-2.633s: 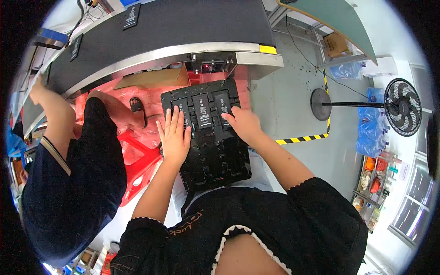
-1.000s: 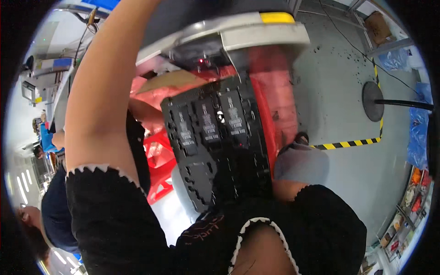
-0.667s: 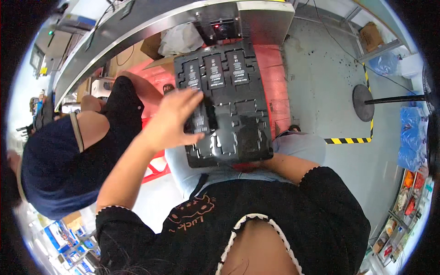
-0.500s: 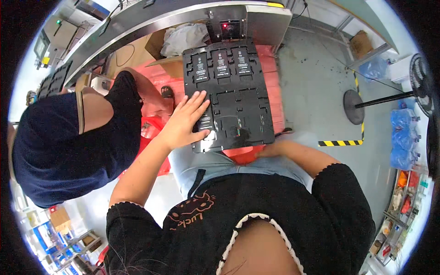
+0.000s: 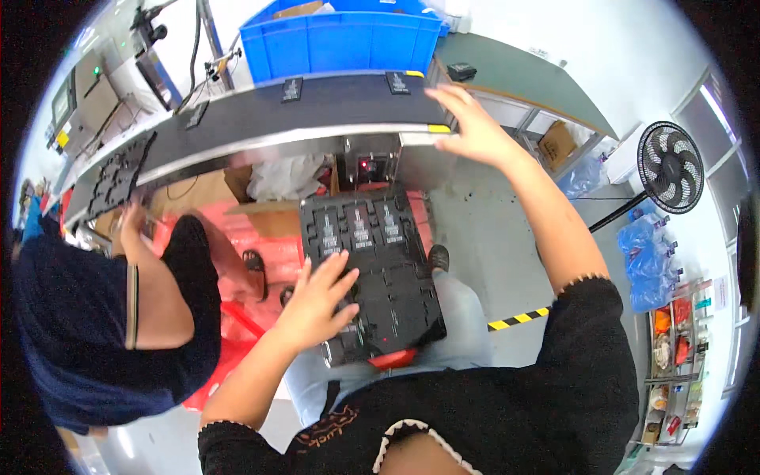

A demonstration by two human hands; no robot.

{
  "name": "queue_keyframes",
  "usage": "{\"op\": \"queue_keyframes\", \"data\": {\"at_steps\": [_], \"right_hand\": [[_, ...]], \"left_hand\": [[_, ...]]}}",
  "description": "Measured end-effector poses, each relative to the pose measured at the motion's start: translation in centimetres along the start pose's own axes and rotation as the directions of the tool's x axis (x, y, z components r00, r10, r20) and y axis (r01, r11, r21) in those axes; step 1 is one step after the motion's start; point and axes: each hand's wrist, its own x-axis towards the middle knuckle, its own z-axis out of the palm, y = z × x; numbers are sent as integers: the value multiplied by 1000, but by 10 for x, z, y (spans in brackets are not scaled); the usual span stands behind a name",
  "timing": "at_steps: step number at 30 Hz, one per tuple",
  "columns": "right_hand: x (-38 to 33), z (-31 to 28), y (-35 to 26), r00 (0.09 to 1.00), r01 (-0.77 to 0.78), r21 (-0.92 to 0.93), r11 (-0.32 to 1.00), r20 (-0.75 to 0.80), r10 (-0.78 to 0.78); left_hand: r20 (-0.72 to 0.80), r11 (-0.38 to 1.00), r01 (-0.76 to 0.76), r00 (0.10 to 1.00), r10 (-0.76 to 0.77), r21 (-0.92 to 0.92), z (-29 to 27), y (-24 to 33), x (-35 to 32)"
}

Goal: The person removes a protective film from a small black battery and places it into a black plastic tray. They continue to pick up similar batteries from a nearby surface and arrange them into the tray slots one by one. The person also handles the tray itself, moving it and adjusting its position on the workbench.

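A black moulded tray (image 5: 412, 305) lies across my lap. Its far row of pockets holds flat black rectangular pieces with white print, such as the middle piece (image 5: 360, 224). My left hand (image 5: 317, 305) is over the tray's left side, fingers spread; whether the palm presses on it I cannot tell. My right hand (image 5: 475, 131) is raised at the right end of the dark conveyor belt (image 5: 340, 103). It is open and slightly blurred, with nothing in it. The closest piece to its fingertips is a flat black one (image 5: 398, 83) on the belt.
More pieces lie along the belt, such as one (image 5: 291, 89). At left, a co-worker's hand (image 5: 133, 218) is by another black tray (image 5: 119, 178). Behind stands a blue bin (image 5: 340, 47); a green-topped table (image 5: 514, 75) and a fan (image 5: 670, 168) are to the right. Under the belt sits an opened carton (image 5: 273, 207).
My right hand has risen from beside my lap to the belt's right end. The left hand stays at the tray's left side. The view has tilted up, showing the belt top and blue bin.
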Motion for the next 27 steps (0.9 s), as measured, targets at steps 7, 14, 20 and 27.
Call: {"op": "queue_keyframes", "data": {"at_steps": [7, 14, 20, 27], "right_hand": [[131, 42, 174, 803, -581, 3, 814, 167, 572], [113, 69, 197, 725, -626, 385, 678, -34, 688], [48, 14, 121, 821, -175, 962, 212, 24, 570], [-51, 38, -22, 868, -342, 876, 341, 155, 472]], "left_hand": [[-465, 973, -136, 860, 210, 188, -97, -109, 204], [139, 992, 79, 986, -93, 102, -126, -228, 347], [203, 991, 44, 977, -69, 125, -112, -164, 350], [8, 944, 147, 988, -156, 296, -95, -185, 394]]}}
